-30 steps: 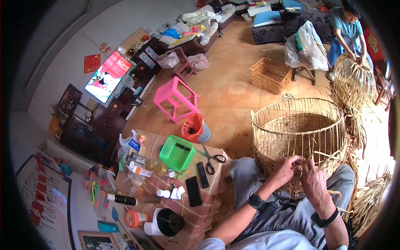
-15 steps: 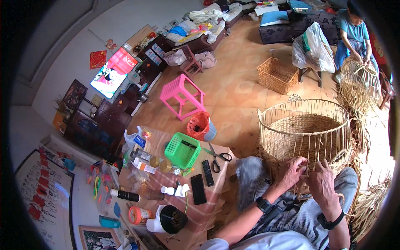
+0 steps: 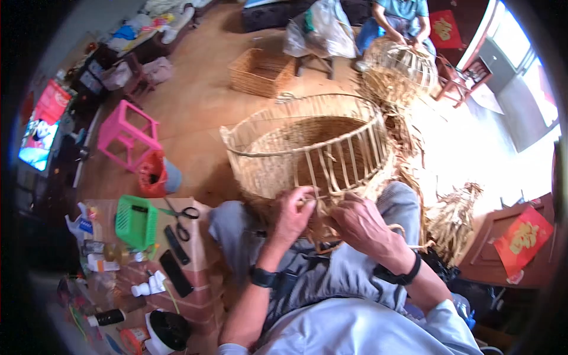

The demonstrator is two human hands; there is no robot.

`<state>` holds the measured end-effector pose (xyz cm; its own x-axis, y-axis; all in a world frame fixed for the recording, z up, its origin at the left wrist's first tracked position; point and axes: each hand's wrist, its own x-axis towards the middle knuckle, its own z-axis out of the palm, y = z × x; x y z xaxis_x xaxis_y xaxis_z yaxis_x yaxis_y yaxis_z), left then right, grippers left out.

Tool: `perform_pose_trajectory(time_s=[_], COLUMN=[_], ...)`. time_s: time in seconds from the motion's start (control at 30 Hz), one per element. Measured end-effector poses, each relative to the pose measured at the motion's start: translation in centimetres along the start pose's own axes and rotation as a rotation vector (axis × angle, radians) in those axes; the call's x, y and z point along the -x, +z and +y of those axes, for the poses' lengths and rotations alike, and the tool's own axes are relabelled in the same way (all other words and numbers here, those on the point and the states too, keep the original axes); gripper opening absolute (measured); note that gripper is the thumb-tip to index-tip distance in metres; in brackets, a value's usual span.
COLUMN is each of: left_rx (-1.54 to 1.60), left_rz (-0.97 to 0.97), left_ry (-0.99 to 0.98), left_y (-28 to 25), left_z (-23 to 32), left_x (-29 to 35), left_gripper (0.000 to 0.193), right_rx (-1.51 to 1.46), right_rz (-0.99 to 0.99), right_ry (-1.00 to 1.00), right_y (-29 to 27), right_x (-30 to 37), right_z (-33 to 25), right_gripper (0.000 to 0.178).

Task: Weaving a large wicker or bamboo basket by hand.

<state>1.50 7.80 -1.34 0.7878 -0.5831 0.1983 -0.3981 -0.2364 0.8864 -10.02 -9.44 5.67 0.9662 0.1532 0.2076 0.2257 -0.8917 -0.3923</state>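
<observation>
A large round basket (image 3: 313, 133) rests against my knees, its lower part closely woven and its upper part bare upright stakes under a hoop rim. At its near wall, my left hand (image 3: 294, 216) is closed in a pinch on a strand of dried plant fibre (image 3: 321, 223). Close on the right, my right hand (image 3: 362, 223) bends its fingers round the same strand at the weave. The fingertips are partly hidden. A loose end of fibre trails past my right wrist.
Bundles of dried fibre (image 3: 455, 222) lie right of the basket. On the left table (image 3: 201, 236) are scissors (image 3: 183, 219), a green plastic basket (image 3: 135, 222) and a phone (image 3: 176, 273). Beyond stand a pink stool (image 3: 127, 136), a bin (image 3: 171, 176) and a rectangular wicker basket (image 3: 260, 74). Another person works on a basket (image 3: 408, 62).
The view has swung to the right, so the room shifts left and the window and door side appears. Both hands stay together at the basket's near wall, the right hand turned flatter.
</observation>
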Motion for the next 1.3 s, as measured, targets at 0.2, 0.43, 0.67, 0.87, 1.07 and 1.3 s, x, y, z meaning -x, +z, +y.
perform_pose_trajectory(time_s=[0.2, 0.43, 0.67, 0.87, 1.07, 1.3], left_rx=[0.092, 0.067, 0.028, 0.023, 0.037, -0.008], left_rz=[-0.153, -0.199, -0.148, -0.176, -0.167, -0.210], left_ry=[-0.042, -0.051, -0.002, 0.007, -0.037, -0.065], left_y=[-1.1, -1.5, -1.7, -1.3, -2.1, -2.1], left_z=[1.3, 1.3, 1.2, 2.1, 1.0, 2.1], left_x=[-0.2, -0.2, -0.1, -0.3, 0.0, -0.4], left_gripper=[0.041, 0.047, 0.047, 0.045, 0.043, 0.045], right_rx=[0.150, -0.331, 0.162, -0.241, -0.474, -0.244], right_rz=[0.085, -0.010, -0.011, -0.009, 0.217, -0.062], right_ry=[-0.044, 0.134, 0.004, -0.217, 0.090, 0.259], right_y=[1.5, 1.3, -0.2, 3.3, 6.9, -0.8], right_x=[0.4, 2.7, 2.2, 1.0, 1.8, 6.7], right_z=[-2.1, -0.4, -2.8, -0.1, -4.2, -2.9], right_gripper=[0.012, 0.014, 0.019, 0.018, 0.020, 0.018])
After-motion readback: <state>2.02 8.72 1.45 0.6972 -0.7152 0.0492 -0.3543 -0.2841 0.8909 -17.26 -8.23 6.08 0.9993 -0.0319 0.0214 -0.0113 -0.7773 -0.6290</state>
